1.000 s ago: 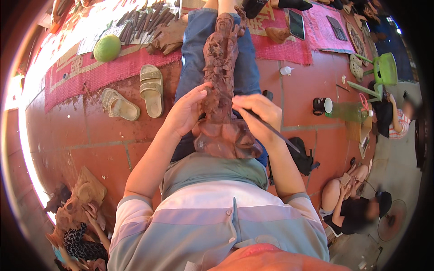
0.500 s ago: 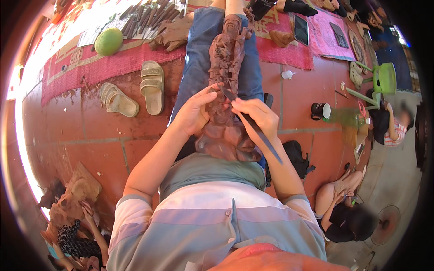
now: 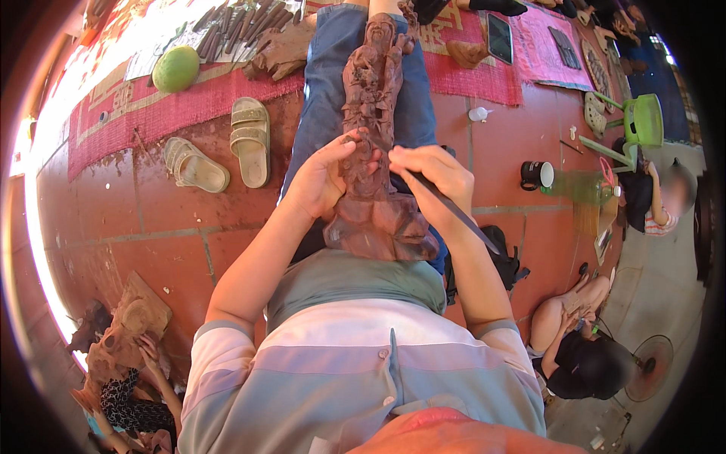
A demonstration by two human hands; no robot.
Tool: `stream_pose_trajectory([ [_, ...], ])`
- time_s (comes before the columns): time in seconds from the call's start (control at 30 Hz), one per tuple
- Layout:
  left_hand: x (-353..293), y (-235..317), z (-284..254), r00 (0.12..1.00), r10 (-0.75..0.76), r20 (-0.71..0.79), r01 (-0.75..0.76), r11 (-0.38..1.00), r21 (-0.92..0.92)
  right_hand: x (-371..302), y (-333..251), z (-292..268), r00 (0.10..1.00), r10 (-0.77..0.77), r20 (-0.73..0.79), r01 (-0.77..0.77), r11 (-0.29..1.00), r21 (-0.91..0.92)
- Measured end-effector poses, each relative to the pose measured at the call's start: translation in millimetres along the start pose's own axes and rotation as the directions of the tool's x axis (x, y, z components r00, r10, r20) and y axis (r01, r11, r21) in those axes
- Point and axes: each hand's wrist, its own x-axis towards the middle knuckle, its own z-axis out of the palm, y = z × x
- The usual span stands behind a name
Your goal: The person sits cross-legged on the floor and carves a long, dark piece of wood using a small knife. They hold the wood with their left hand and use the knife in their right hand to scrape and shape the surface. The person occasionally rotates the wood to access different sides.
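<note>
A reddish-brown carved wooden statue point(image 3: 368, 102) of a bearded figure lies along my lap. Its wide, rock-like base is against my belly and its head points away from me. My left hand point(image 3: 324, 178) wraps around the statue's left side just above the base, thumb and fingers on the carving. Pinched in my right hand point(image 3: 436, 175) is a long, dark, flat file point(image 3: 467, 225), its kind not fully clear. Its near end slants back over my right forearm, and its other end reaches the carving between my hands, partly hidden by my fingers.
Sandals point(image 3: 250, 144) and a green round fruit point(image 3: 175, 69) are to the left. Many carving tools point(image 3: 234, 34) lie on the mat at far left. At right are a black mug point(image 3: 536, 175), a plastic bottle point(image 3: 582, 188) and a green stool point(image 3: 641, 121). Other people sit around.
My right hand has shifted slightly right, drawing the file back toward me. The left hand keeps its hold on the statue. The whole view has moved a little.
</note>
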Motion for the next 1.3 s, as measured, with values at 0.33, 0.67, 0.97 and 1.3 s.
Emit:
stream_pose_trajectory([
  [0.33, 2.7, -0.7, -7.0, 0.999, -0.033, -0.014, 0.032, 0.997, -0.07, -8.1, -9.1, 2.2, 0.999, -0.05, 0.01, 0.051, 0.997, -0.062],
  [0.67, 5.0, -3.5, -8.0, 1.0, -0.023, -0.019, 0.021, 0.996, -0.088, -11.3, -0.9, 8.1, 0.999, 0.002, -0.039, -0.003, 1.0, -0.028],
  [0.97, 5.3, -1.7, -9.2, 0.999, -0.035, -0.011, 0.034, 0.994, -0.099, -9.9, 2.5, 10.7, 0.997, 0.013, -0.072, -0.014, 1.0, -0.014],
  [1.3, -0.9, 1.0, 0.7, 0.999, -0.041, -0.012, 0.041, 0.999, -0.018, -23.0, -3.1, 20.2, 0.99, 0.117, -0.073, -0.118, 0.993, -0.009],
])
